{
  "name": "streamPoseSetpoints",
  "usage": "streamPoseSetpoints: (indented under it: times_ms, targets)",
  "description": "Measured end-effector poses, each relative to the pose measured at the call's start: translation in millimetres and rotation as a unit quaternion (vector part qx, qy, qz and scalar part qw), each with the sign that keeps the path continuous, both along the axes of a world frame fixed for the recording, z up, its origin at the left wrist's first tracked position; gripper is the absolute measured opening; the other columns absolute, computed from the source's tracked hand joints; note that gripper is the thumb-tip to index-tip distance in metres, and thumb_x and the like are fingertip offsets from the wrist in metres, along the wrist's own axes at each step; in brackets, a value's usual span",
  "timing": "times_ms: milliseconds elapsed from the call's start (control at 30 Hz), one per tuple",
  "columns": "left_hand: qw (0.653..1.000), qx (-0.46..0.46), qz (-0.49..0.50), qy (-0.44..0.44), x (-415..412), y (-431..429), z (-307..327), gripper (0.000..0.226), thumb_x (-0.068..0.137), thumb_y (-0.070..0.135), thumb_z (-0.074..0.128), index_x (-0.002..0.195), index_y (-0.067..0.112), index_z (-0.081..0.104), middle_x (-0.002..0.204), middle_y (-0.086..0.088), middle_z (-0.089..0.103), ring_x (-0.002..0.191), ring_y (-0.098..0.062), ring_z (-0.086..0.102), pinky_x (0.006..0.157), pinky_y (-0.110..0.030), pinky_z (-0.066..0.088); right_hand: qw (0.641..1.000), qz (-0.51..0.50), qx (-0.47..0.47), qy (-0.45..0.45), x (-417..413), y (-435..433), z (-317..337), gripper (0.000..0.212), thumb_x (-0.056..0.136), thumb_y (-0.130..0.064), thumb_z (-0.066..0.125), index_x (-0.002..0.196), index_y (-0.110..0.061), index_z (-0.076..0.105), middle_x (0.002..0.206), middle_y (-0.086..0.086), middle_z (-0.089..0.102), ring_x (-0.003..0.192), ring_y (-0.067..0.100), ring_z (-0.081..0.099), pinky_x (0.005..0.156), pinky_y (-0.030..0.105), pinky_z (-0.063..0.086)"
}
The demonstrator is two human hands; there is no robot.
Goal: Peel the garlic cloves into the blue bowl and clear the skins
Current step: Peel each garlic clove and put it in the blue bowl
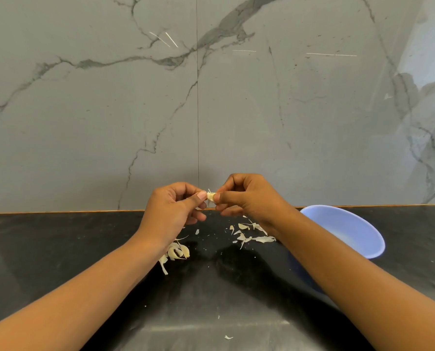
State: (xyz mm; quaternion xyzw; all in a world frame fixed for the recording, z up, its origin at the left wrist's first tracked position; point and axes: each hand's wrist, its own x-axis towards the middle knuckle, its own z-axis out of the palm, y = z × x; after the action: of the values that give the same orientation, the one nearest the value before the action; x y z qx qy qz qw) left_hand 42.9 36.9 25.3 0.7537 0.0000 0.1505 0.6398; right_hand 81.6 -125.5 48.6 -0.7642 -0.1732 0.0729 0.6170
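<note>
Two bare forearms enter from the lower edge and converge above a dark surface; a lone fleck of skin lies between them, close to the viewer. The left hand and the right hand meet in mid-air, each pinching one end of a single garlic clove between thumb and curled fingers. The clove is held clear of the surface, with a wisp of skin standing up from it.

Loose skins lie scattered below the right wrist. A pale heap sits just beside the left wrist; whether it is empty husk or unpeeled cloves cannot be told. The blue bowl stands to the right, partly hidden behind the right forearm, and no clove shows in the part of its interior that is visible. A grey-veined marble wall closes the background.

Judged stage: peeling is in hand and well short of finished. The held clove appears only partly stripped and has not yet gone into the bowl, and the skins are not yet cleared.
</note>
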Motion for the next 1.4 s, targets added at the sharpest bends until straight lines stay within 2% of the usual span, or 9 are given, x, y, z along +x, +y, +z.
streamPoseSetpoints:
  times_ms: [100,300,500,633,700,867,1000,1167,1400]
  targets:
    - [0.999,-0.043,0.022,0.016,3.2,6.2,2.2,0.011,0.092,0.015,0.061,0.084,0.012,0.069,0.071,-0.001,0.071,0.056,-0.013,0.066,0.063,-0.032,0.059,0.997,-0.024,-0.037,-0.062,4.0,-4.7,1.8,0.01,0.082,-0.007,0.071,0.075,-0.009,0.063,0.072,0.008,0.069,0.067,0.016,0.069,0.064,0.025,0.059]
    - [1.0,-0.006,0.013,0.015,1.4,4.9,-0.6,0.006,0.088,0.017,0.067,0.087,0.015,0.072,0.077,0.0,0.074,0.056,-0.013,0.066,0.055,-0.026,0.056,0.999,0.016,-0.03,0.029,8.4,-16.1,11.4,0.005,0.083,-0.005,0.07,0.086,-0.004,0.066,0.074,0.008,0.071,0.067,0.014,0.07,0.066,0.024,0.059]
    - [0.998,0.05,-0.033,0.001,-1.4,-11.0,-5.4,0.008,0.084,0.013,0.071,0.089,0.02,0.075,0.081,0.0,0.075,0.069,-0.012,0.07,0.055,-0.023,0.055,0.999,-0.021,-0.014,0.037,15.9,-35.0,25.9,0.011,0.085,-0.003,0.067,0.095,0.0,0.068,0.079,0.011,0.071,0.068,0.015,0.07,0.065,0.023,0.059]
    - [0.981,0.177,-0.075,-0.027,-0.7,-15.2,-9.5,0.022,0.086,0.014,0.071,0.092,0.035,0.075,0.091,0.013,0.074,0.084,-0.003,0.068,0.074,-0.026,0.056,0.999,-0.029,0.002,0.035,17.1,-40.1,30.2,0.014,0.085,-0.004,0.068,0.098,0.001,0.068,0.083,0.011,0.072,0.069,0.014,0.07,0.065,0.022,0.058]
    - [0.981,0.184,-0.061,-0.028,-0.6,-11.7,-9.6,0.024,0.085,0.018,0.072,0.098,0.039,0.073,0.094,0.014,0.073,0.087,0.002,0.066,0.079,-0.026,0.055,0.999,-0.017,-0.005,0.034,15.5,-38.0,29.2,0.012,0.085,-0.004,0.068,0.097,-0.002,0.068,0.086,0.012,0.073,0.074,0.016,0.071,0.067,0.023,0.058]
    - [0.993,0.088,-0.027,-0.073,-3.8,-4.1,0.2,0.031,0.084,0.015,0.071,0.111,0.03,0.069,0.101,0.014,0.072,0.087,-0.004,0.068,0.067,-0.024,0.059,0.999,0.018,-0.014,0.029,8.1,-26.7,25.9,0.008,0.083,-0.006,0.069,0.09,-0.007,0.066,0.084,0.012,0.074,0.074,0.018,0.072,0.067,0.025,0.059]
    - [0.99,0.087,-0.035,-0.103,-9.0,-5.8,4.7,0.022,0.08,0.02,0.073,0.096,0.034,0.072,0.087,0.016,0.073,0.081,-0.005,0.068,0.059,-0.019,0.056,0.994,0.056,0.022,0.09,1.9,-19.3,23.2,0.005,0.084,-0.005,0.067,0.088,-0.004,0.066,0.078,0.012,0.073,0.065,0.016,0.07,0.059,0.022,0.058]
    - [0.995,0.004,-0.044,-0.089,-8.8,-5.4,7.0,0.02,0.068,0.029,0.072,0.087,0.023,0.074,0.077,0.002,0.075,0.07,-0.013,0.071,0.056,-0.02,0.056,0.981,0.076,0.081,0.157,1.1,-18.2,24.6,0.006,0.088,-0.004,0.061,0.09,-0.001,0.067,0.075,0.011,0.072,0.061,0.014,0.07,0.054,0.02,0.057]
    - [0.992,-0.114,-0.043,-0.034,-5.4,-2.9,8.0,0.022,0.065,0.025,0.07,0.083,0.01,0.071,0.07,-0.002,0.072,0.057,-0.013,0.067,0.051,-0.02,0.055,0.995,0.066,0.009,0.081,2.6,-18.6,23.1,0.014,0.093,-0.003,0.055,0.1,-0.008,0.067,0.086,0.008,0.07,0.073,0.013,0.068,0.062,0.026,0.058]
